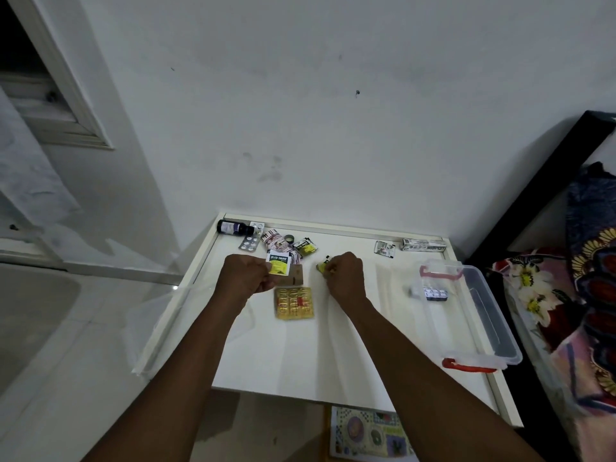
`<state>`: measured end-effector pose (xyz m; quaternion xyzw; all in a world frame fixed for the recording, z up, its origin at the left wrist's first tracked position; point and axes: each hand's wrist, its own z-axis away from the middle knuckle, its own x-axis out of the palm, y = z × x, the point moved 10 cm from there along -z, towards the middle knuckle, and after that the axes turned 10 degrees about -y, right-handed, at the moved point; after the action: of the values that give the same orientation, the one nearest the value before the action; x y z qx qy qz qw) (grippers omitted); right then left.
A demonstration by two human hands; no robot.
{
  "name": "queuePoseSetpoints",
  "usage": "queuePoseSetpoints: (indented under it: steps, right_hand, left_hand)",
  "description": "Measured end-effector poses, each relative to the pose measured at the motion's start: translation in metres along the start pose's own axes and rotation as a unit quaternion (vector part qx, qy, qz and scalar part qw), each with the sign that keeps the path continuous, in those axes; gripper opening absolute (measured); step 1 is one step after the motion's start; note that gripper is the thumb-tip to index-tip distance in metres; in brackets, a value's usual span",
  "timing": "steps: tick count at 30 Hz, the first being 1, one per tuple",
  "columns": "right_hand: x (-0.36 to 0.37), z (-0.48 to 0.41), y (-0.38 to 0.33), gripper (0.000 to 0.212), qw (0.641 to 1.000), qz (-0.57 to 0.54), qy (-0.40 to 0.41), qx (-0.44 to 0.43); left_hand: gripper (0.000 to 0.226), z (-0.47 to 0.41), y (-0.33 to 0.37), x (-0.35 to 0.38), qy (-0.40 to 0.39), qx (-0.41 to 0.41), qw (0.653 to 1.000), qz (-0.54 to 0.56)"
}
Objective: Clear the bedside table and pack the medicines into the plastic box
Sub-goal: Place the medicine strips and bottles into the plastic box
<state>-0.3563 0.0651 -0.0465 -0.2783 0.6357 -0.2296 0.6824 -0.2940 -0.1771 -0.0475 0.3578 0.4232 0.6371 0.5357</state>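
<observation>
Two pinches: my left hand (246, 278) on swab sachet (278, 263), right hand (344, 278) on yellow packet (321, 267); either could slip before three-o'clock plastic box (496, 328).

plastic box (480, 315) right on table (300, 361), medicines (293, 303) left

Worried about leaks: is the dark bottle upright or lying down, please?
On its side: the dark bottle lies lengthwise on the table.

The right hand (343, 275) curls over most of a small yellow sachet (321, 267) at centre frame. The left hand (245, 275) pinches and covers one edge of a white-and-yellow swab sachet (279, 263). Print on the long white carton (423, 244), right of centre, is too small to read. A dark blister strip (435, 292) inside the clear plastic box (483, 315) is blurred.
</observation>
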Motion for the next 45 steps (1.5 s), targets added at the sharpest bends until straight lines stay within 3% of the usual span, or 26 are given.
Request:
queuePoseSetpoints:
  steps: [4, 8, 9, 12, 14, 16, 21, 28, 34, 45]
  right_hand:
    - [-0.016, 0.005, 0.025, 0.031, 0.994, -0.085, 0.021, 0.058]
    - [-0.016, 0.006, 0.043, 0.01, 0.985, -0.144, -0.019, 0.099]
    - [-0.016, 0.007, 0.043, 0.006, 0.975, -0.201, -0.027, 0.096]
    - [-0.016, 0.008, 0.03, 0.022, 0.921, -0.377, -0.071, 0.061]
    - [-0.018, 0.012, 0.009, 0.018, 0.903, -0.416, -0.11, 0.013]
    - [-0.014, 0.019, -0.004, 0.008, 0.897, -0.418, -0.143, -0.007]
    - [-0.015, 0.023, 0.006, 0.031, 0.927, -0.36, -0.105, 0.031]
    - [-0.02, 0.02, 0.01, 0.021, 0.929, -0.358, -0.086, 0.024]
    - [-0.012, 0.026, 0.014, 0.029, 0.892, -0.438, -0.086, 0.068]
    - [-0.005, 0.032, 0.01, 0.027, 0.886, -0.451, -0.066, 0.084]
  left_hand:
    - [0.015, 0.0, -0.001, 0.01, -0.017, -0.004, 1.0, 0.001]
    - [0.021, 0.0, 0.003, 0.022, -0.03, 0.003, 1.0, -0.006]
    - [0.022, 0.0, 0.004, 0.026, -0.035, 0.005, 0.999, -0.007]
    - [0.02, 0.002, 0.005, 0.038, -0.059, 0.009, 0.998, 0.004]
    - [0.021, 0.003, 0.005, 0.047, -0.073, 0.007, 0.997, 0.01]
    - [0.019, 0.004, 0.005, 0.056, -0.088, 0.002, 0.996, 0.02]
    - [0.016, 0.01, 0.004, 0.078, -0.144, -0.009, 0.988, 0.063]
    - [0.018, 0.014, -0.001, 0.089, -0.238, -0.021, 0.966, 0.095]
    - [0.026, 0.016, -0.001, 0.093, -0.249, -0.029, 0.964, 0.087]
    - [0.005, 0.014, 0.009, 0.093, -0.18, 0.014, 0.984, 0.001]
